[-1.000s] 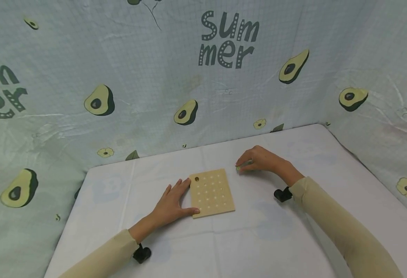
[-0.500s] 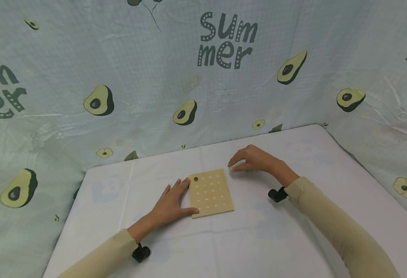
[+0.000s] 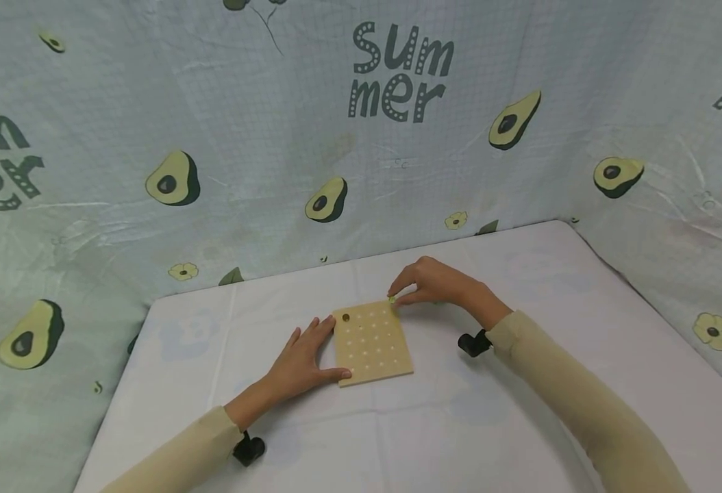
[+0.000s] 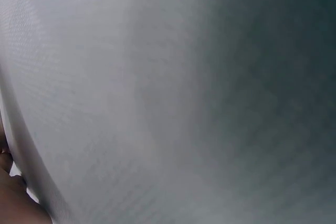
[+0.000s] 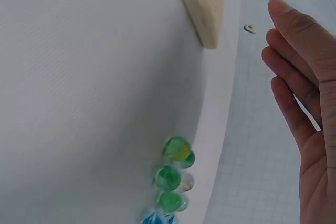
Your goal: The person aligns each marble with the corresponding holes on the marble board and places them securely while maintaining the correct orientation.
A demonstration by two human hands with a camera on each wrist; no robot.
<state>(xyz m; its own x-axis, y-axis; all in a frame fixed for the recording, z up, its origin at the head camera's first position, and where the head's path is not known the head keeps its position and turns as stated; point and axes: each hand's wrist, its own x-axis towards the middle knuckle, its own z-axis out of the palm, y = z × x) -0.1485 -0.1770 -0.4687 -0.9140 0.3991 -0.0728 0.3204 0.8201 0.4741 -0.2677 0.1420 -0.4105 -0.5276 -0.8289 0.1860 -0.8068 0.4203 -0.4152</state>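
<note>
A square wooden board (image 3: 375, 346) with rows of small pale dimples lies on the table; a dark round spot marks its far left corner. Along its left edge rests my left hand (image 3: 299, 361), fingers spread, thumb at the near left corner. My right hand (image 3: 435, 282) pinches a small green marble (image 3: 392, 300) between thumb and fingertips over the board's far right corner. In the right wrist view the board's corner (image 5: 206, 11) appears ahead of the right hand (image 5: 315, 77), where the marble is hidden. The left wrist view shows mostly blurred cloth and a bit of hand.
Several green and blue glass marbles (image 5: 169, 178) lie on the white table cover (image 5: 94, 77) in the right wrist view; the right hand mostly hides them in the head view. A printed curtain (image 3: 262, 137) with avocados hangs behind the table's far edge.
My right hand has moved left with the marble, from the table right of the board to the board's far right corner. The left hand and board have stayed put.
</note>
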